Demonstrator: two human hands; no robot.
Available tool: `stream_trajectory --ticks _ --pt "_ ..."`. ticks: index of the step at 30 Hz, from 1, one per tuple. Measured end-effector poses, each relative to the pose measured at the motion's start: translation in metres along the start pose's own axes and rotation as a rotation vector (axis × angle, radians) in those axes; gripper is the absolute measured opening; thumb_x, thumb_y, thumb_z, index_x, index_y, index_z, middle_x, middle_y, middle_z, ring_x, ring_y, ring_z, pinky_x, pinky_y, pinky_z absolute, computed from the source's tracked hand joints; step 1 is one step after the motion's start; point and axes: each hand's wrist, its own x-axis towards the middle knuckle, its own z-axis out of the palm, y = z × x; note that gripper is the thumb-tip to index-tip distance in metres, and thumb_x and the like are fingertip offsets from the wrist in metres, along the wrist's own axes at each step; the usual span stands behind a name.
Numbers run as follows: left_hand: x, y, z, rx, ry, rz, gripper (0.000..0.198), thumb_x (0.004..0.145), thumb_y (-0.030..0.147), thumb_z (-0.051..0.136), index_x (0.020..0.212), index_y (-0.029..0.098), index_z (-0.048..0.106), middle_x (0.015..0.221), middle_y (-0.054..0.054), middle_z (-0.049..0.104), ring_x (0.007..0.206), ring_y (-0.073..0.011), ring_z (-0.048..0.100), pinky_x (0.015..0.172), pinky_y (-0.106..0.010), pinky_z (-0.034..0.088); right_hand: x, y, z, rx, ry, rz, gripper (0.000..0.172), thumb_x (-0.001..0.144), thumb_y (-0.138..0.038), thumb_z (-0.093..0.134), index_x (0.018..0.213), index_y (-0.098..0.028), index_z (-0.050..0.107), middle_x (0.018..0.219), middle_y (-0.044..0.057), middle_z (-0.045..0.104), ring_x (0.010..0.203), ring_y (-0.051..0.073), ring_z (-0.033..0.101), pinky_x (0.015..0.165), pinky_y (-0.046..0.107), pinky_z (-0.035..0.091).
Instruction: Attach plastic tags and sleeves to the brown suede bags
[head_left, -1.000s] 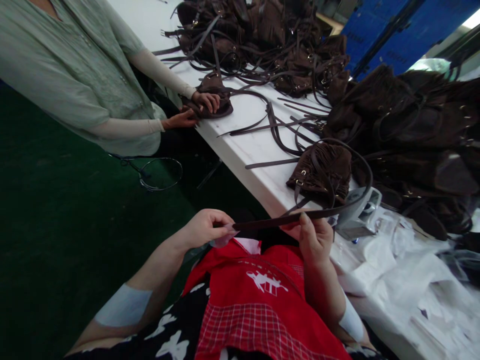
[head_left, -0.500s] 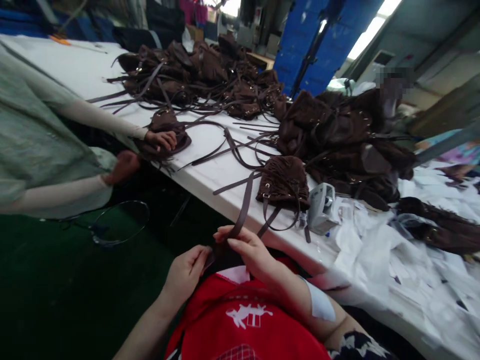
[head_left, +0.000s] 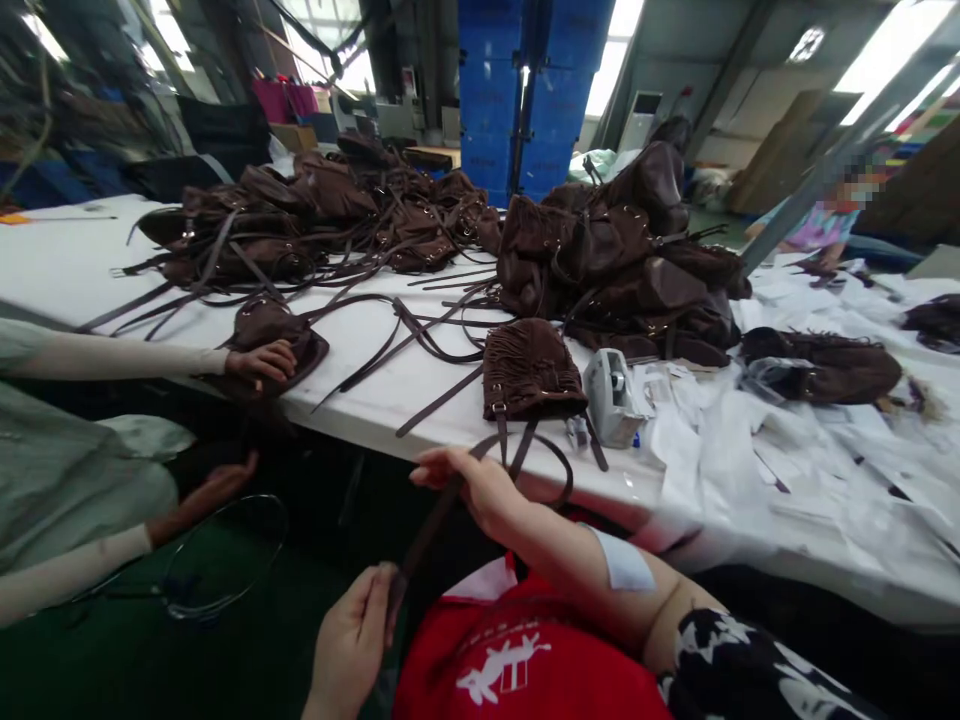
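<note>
Left hand [head_left: 351,632] and right hand [head_left: 484,490] drawn further apart since earlier frame | right forearm [head_left: 559,537] angled above apron [head_left: 585,672], fingers part-curled on strap [head_left: 429,535] | left lower, closed, pinching it | strap before table [head_left: 358,403], long axis slanting up-right from left hand.

L grip [head_left: 351,640], R grip [head_left: 484,490], both w/ strap [head_left: 430,528]

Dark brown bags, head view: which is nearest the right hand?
The fringed dark brown bag beside the grey box-shaped device, just beyond the right hand; the piled bags and other loose ones lie farther away.
</note>
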Motion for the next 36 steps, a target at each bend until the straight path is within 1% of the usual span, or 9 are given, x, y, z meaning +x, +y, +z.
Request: stream_trajectory --ticks 3,7,14,19,21,26,29,32,36 --pt "0.002 0.005 0.002 0.024 0.005 0.018 0.052 0.088 0.066 0.040 0.074 0.021 0.061 0.050 0.002 0.058 0.040 -0.0134 0.053 0.040 -0.021 0.040 -0.002 0.013 0.001 -0.095 -0.005 0.039 0.063 0.077 -0.073 0.055 0.101 -0.018 0.074 0.098 0.009 0.073 0.101 0.024 0.065 0.099 0.041 0.043" --pt "0.005 0.006 0.000 0.128 -0.007 0.071 0.049 0.087 0.063 0.041 0.083 0.021 0.066 0.047 0.002 0.056 0.042 -0.0162 0.055 0.040 -0.022 0.040 -0.016 0.048 0.006 -0.141 -0.092 0.405 0.062 0.072 -0.075 0.060 0.082 -0.016 0.076 0.087 0.008 0.073 0.094 0.025 0.066 0.091 0.038 0.046" --pt "-0.014 -0.016 -0.020 0.231 0.090 -0.118 0.042 0.089 0.054 0.042 0.075 0.022 0.064 0.053 -0.001 0.062 0.045 -0.0169 0.058 0.041 -0.023 0.042 0.004 0.019 -0.027 0.144 0.175 0.279 0.061 0.085 -0.068 0.049 0.097 -0.014 0.074 0.097 0.012 0.074 0.092 0.022 0.067 0.093 0.039 0.043" --pt "-0.017 -0.016 -0.007 0.182 -0.044 -0.069 0.053 0.087 0.067 0.038 0.081 0.021 0.064 0.056 -0.002 0.064 0.047 -0.0190 0.060 0.044 -0.026 0.046 -0.022 0.079 -0.006 -0.035 -0.189 0.410 0.054 0.071 -0.072 0.063 0.076 -0.020 0.074 0.074 0.003 0.070 0.081 0.020 0.063 0.083 0.034 0.044" --pt "-0.016 -0.013 -0.004 0.208 -0.056 -0.034 0.052 0.087 0.066 0.039 0.085 0.021 0.065 0.054 -0.001 0.062 0.047 -0.0193 0.059 0.044 -0.025 0.045 -0.027 0.095 -0.001 -0.086 -0.251 0.491 0.048 0.069 -0.068 0.068 0.069 -0.020 0.072 0.066 0.000 0.066 0.072 0.018 0.060 0.076 0.032 0.043" --pt "-0.016 -0.022 -0.015 0.269 0.073 -0.131 0.045 0.089 0.060 0.041 0.078 0.022 0.062 0.056 -0.001 0.063 0.048 -0.0177 0.059 0.044 -0.023 0.043 -0.008 0.059 -0.020 0.144 0.092 0.476 0.052 0.083 -0.065 0.057 0.084 -0.015 0.072 0.083 0.007 0.071 0.078 0.017 0.064 0.076 0.030 0.044" --pt "-0.015 -0.031 -0.018 0.246 0.022 -0.167 0.052 0.086 0.068 0.039 0.073 0.022 0.060 0.053 -0.001 0.061 0.046 -0.0181 0.058 0.043 -0.024 0.044 0.000 0.039 -0.030 0.177 0.217 0.438 0.055 0.090 -0.063 0.046 0.091 -0.014 0.072 0.086 0.008 0.072 0.076 0.016 0.064 0.075 0.029 0.043" --pt "-0.012 -0.027 -0.008 0.204 -0.065 -0.140 0.058 0.085 0.073 0.035 0.074 0.021 0.060 0.056 -0.002 0.063 0.048 -0.0185 0.060 0.044 -0.025 0.045 -0.006 0.052 -0.024 0.106 0.065 0.491 0.051 0.092 -0.058 0.048 0.090 -0.014 0.073 0.086 0.008 0.073 0.079 0.016 0.065 0.076 0.029 0.043" --pt "-0.007 -0.009 0.009 0.206 -0.115 -0.054 0.054 0.087 0.068 0.037 0.078 0.021 0.063 0.058 -0.002 0.064 0.053 -0.0199 0.062 0.048 -0.026 0.047 -0.019 0.082 -0.011 -0.038 -0.098 0.650 0.043 0.086 -0.049 0.062 0.064 -0.013 0.070 0.065 0.004 0.067 0.065 0.015 0.061 0.070 0.029 0.044"
